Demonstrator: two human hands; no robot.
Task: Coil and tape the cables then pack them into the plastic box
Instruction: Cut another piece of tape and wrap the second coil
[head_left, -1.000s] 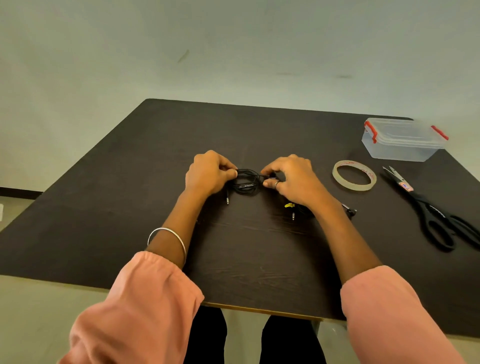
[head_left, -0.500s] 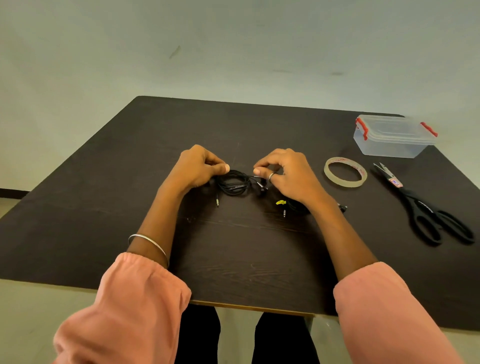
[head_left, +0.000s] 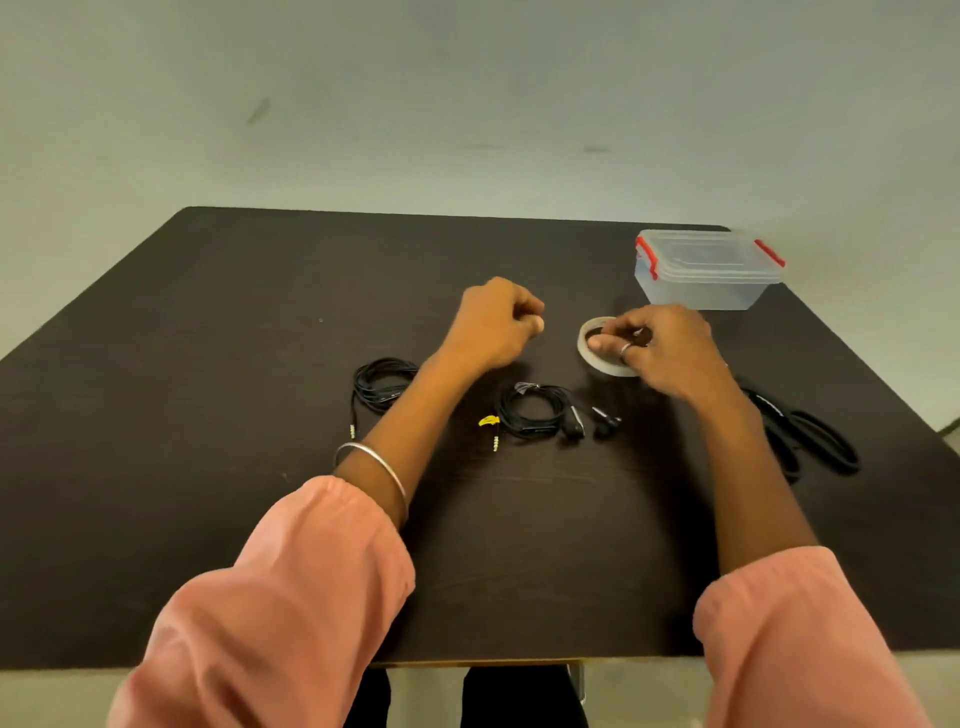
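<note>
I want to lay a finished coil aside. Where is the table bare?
Bare: the table left of the left coil, and the far strip behind both hands. Crowded: from the tape roll and second coil across to the scissors and plastic box.

We see table (head_left: 208, 364) carrying everything. Box (head_left: 706, 275) at far right corner, lid on. Tape roll (head_left: 589, 353) just before box, toward centre, under our right hand (head_left: 670, 348). Our left hand (head_left: 493, 325) left of roll, apart from it. One coiled cable (head_left: 382, 384) left of left forearm; second coiled cable (head_left: 532, 410) between forearms, nearer us than roll. Scissors (head_left: 815, 436) right of right forearm, before box.
</note>
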